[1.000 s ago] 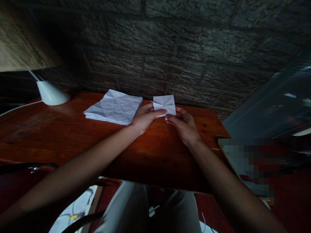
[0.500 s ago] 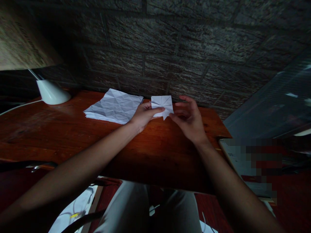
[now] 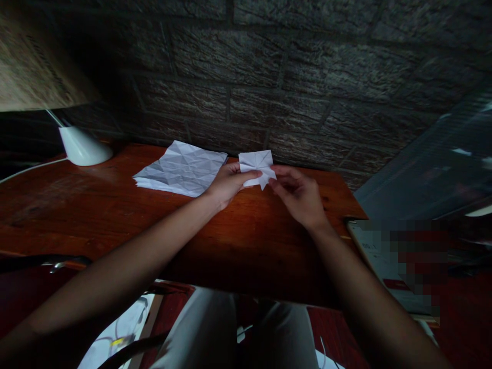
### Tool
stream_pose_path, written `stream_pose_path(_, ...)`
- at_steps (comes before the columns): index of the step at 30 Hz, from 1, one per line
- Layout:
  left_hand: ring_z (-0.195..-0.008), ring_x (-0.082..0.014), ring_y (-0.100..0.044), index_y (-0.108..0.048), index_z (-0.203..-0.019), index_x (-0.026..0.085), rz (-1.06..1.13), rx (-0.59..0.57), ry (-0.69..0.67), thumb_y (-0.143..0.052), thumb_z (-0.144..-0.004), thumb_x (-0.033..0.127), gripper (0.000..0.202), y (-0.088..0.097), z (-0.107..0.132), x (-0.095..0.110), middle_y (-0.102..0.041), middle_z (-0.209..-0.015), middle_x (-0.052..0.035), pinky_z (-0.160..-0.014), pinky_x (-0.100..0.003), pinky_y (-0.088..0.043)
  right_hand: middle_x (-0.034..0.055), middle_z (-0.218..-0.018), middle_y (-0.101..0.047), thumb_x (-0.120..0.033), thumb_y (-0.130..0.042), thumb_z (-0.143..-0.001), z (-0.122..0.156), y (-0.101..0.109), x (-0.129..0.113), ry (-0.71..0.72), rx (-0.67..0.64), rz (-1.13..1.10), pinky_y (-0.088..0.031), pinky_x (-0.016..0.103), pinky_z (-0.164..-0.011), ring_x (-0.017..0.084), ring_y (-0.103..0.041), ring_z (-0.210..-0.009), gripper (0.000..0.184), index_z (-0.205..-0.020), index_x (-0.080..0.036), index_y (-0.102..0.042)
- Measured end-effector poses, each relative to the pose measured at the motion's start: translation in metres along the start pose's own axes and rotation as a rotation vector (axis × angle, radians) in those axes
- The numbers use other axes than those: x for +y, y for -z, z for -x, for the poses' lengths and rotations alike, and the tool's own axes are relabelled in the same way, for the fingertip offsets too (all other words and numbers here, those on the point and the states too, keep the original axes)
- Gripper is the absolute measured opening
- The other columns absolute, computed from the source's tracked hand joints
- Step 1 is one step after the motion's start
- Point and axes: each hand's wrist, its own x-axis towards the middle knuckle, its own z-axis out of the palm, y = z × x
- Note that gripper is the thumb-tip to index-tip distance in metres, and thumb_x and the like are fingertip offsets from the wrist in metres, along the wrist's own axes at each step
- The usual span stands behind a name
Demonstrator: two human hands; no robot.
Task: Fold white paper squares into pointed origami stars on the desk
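A small folded sheet of white paper (image 3: pixel 257 160), creased in lines fanning out from its middle, is held above the wooden table. A pointed flap sticks out from its lower edge. My left hand (image 3: pixel 226 183) is closed on the paper from the left, thumb across the front and fingers behind. At the right edge, my right hand (image 3: pixel 299 192) has its thumb and index fingertips against the paper, the other fingers curled. Left of my left hand lies a stack of creased white sheets (image 3: pixel 180 166), its top sheet covered in triangular folds.
The brown wooden table (image 3: pixel 88 215) runs along a dark brick wall (image 3: pixel 253 92). At the far left stands a lamp with a white base (image 3: pixel 83 147) and a cord. A translucent panel (image 3: pixel 418 154) rises on the right. My legs (image 3: pixel 203 328) are below the table edge.
The fingers of my right hand have come down and in, from raised and spread to touching the paper's right edge. My left hand keeps its hold, almost unmoved.
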Motion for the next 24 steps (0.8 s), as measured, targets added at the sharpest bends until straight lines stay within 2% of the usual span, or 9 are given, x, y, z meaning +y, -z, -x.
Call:
stream_pose_path(3, -0.083, -0.0179, -0.073, -0.082, -0.085, 0.015, -0.033, 0.007, 0.014, -0.093, -0.062, 0.021, 0.026, 0.0031, -0.0019, 0.0002, -0.082, -0.091, -0.0074, -0.087, -0.035, -0.057, 0.0032, -0.105, -0.081, -0.034, -0.079, -0.086, -0.0001, 0.0001, 0.0015, -0.001, 0.001, -0.023, -0.062, 0.044, -0.088, 0.022, -0.076, -0.088, 0.027, -0.112, -0.028, -0.078)
stream_pose_path(7, -0.084, -0.0175, -0.072, -0.082, -0.086, 0.016, -0.049, -0.008, 0.018, -0.092, -0.065, 0.023, 0.024, 0.0063, -0.0039, -0.0003, -0.082, -0.091, -0.0076, -0.083, -0.033, -0.055, 0.0033, -0.102, -0.081, -0.040, -0.072, -0.092, 0.0007, 0.0006, 0.0053, 0.011, 0.014, 0.001, -0.062, 0.045, -0.090, 0.023, -0.076, -0.093, 0.019, -0.104, -0.028, -0.081)
stream_pose_path(14, -0.089, -0.0202, -0.074, -0.081, -0.091, 0.015, -0.057, -0.083, 0.021, -0.094, -0.061, 0.021, 0.033, 0.0025, -0.0011, 0.0000, -0.082, -0.096, -0.0092, -0.092, -0.039, -0.056, 0.0045, -0.095, -0.079, -0.047, -0.072, -0.092, 0.0016, 0.0002, 0.0094, -0.015, 0.092, 0.003, -0.062, 0.043, -0.082, 0.022, -0.073, -0.084, 0.024, -0.101, -0.027, -0.080)
stream_pose_path(18, -0.091, -0.0225, -0.076, -0.082, -0.091, 0.015, -0.050, -0.104, 0.023, -0.095, -0.060, 0.023, 0.035, -0.0003, 0.0000, -0.0003, -0.082, -0.094, -0.0095, -0.096, -0.042, -0.056, 0.0057, -0.101, -0.079, -0.045, -0.072, -0.092, 0.0021, -0.0032, 0.0069, -0.017, 0.102, -0.039, -0.062, 0.043, -0.082, 0.023, -0.073, -0.092, 0.022, -0.102, -0.027, -0.079)
stream_pose_path(24, -0.096, -0.0233, -0.076, -0.082, -0.092, 0.016, -0.057, -0.107, -0.028, -0.095, -0.059, 0.022, 0.036, -0.0004, -0.0016, -0.0032, -0.083, -0.097, -0.0083, -0.104, -0.043, -0.052, 0.0038, -0.100, -0.081, -0.042, -0.073, -0.089, 0.0022, -0.0077, 0.0035, -0.059, 0.137, -0.091, -0.063, 0.042, -0.080, 0.021, -0.074, -0.086, 0.020, -0.100, -0.026, -0.078)
